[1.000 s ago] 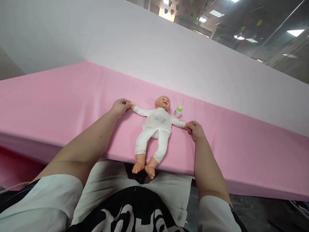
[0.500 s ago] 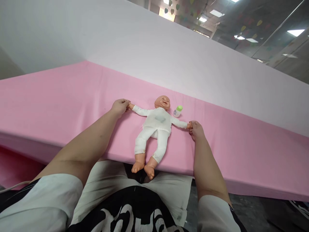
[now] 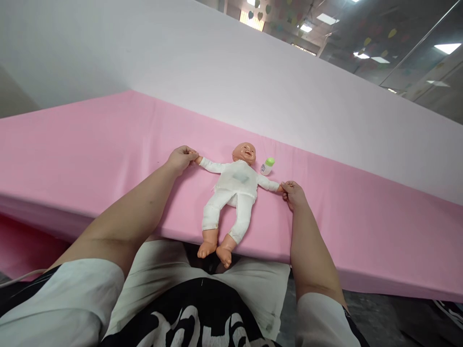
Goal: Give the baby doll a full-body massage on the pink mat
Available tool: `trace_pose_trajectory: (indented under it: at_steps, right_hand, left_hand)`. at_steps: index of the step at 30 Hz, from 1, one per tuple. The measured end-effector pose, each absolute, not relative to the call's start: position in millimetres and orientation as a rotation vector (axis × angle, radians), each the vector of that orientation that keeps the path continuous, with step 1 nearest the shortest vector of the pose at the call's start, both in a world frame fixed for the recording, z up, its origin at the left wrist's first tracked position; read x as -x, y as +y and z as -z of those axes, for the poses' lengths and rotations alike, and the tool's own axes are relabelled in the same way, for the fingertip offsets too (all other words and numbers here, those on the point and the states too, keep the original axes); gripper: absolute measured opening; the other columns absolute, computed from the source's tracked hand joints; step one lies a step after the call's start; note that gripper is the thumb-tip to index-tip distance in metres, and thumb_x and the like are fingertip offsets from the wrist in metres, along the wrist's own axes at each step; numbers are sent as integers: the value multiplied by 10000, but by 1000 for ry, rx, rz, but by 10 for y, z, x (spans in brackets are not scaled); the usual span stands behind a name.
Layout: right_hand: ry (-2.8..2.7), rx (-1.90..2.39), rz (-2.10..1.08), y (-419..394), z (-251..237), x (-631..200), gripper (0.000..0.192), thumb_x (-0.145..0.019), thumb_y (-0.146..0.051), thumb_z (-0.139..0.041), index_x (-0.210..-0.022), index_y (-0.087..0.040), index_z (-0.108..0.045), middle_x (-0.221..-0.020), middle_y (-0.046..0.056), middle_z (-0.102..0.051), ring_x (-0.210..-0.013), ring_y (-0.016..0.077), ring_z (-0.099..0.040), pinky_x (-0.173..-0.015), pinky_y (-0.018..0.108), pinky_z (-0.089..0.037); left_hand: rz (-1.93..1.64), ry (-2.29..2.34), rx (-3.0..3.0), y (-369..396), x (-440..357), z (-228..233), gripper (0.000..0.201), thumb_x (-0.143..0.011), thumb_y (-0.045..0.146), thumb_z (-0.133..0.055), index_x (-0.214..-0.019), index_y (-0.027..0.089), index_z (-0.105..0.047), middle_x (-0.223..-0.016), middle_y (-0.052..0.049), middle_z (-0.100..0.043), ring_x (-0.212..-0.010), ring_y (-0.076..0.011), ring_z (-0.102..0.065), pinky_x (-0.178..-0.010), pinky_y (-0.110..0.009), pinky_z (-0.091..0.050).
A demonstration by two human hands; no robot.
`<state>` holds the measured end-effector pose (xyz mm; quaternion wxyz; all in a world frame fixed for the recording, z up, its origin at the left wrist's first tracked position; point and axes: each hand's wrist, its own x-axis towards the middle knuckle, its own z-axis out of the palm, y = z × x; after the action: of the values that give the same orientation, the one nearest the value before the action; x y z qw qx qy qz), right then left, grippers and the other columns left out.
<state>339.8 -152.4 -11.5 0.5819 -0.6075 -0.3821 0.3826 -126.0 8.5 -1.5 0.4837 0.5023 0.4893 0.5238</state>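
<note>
1. Two bare forearms run up from the white sleeves at the bottom and reach out over the near edge of the pink mattress (image 3: 90, 159), one on each side of the doll (image 3: 235, 193).
2. Doll's on its back right at that near edge, roughly mid-length, in a white suit; its bare feet hang off over the person's lap and its head points at the far edge.
3. Both its arms are spread straight out sideways, flat on the pink cover.
4. Left hand (image 3: 181, 159) is curled over, fingers closed together and pinched on the doll's small hand at the end of one sleeve.
5. Right hand (image 3: 293, 193) does the same on the other side, fingertips nipped shut on the doll's other hand, knuckles resting on the cover.
6. Just beyond the doll's shoulder, beside its head, lies a small bottle (image 3: 266, 166) with a green cap, tipped on its side, near the doll; whether they touch I cannot tell.
7. Far edge of the mattress meets a pale wall (image 3: 231, 82).
</note>
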Motion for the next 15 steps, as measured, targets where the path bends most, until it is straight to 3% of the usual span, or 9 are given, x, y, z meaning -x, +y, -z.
trace_pose_trajectory:
  at_steps: [6, 10, 13, 15]
  right_hand:
    - [-917, 1512, -803, -1503, 145, -3391, 544, -781, -715, -813, -776, -244, -541, -522, -63, -526, -387, 71, -373, -341, 198, -299]
    - [-830, 1472, -803, -1466, 168, -3409, 384, -854, -584, -782, -862, -234, -624, -580, -46, -576, -399, 70, -391, -349, 190, -308]
    - [-781, 1446, -808, -1445, 168, -3421, 293, -839, -449, -802, -991, -241, -663, -650, -36, -624, -456, 82, -468, -398, 189, -383]
    - [-757, 1398, -839, -1447, 166, -3435, 313, -794, -377, -834, -1028, -242, -675, -697, -26, -647, -512, 92, -528, -452, 204, -454]
  left_hand:
    - [-1275, 1274, -1224, 94, 1241, 21, 251, -843, 332, -755, -736, 216, -560, -539, -3, -564, -462, -133, -489, -473, -247, -357]
    - [-1292, 1317, -1208, 165, 1242, 87, 159, -850, 285, -703, -745, 206, -613, -562, -13, -569, -480, -142, -502, -480, -251, -372]
    - [-1297, 1305, -1168, 203, 1244, 114, 21, -787, 183, -676, -807, 185, -670, -601, -20, -594, -505, -147, -536, -498, -254, -402]
    - [-1296, 1261, -1148, 202, 1245, 108, 127, -740, 130, -671, -860, 168, -689, -633, -22, -616, -521, -145, -554, -517, -257, -427]
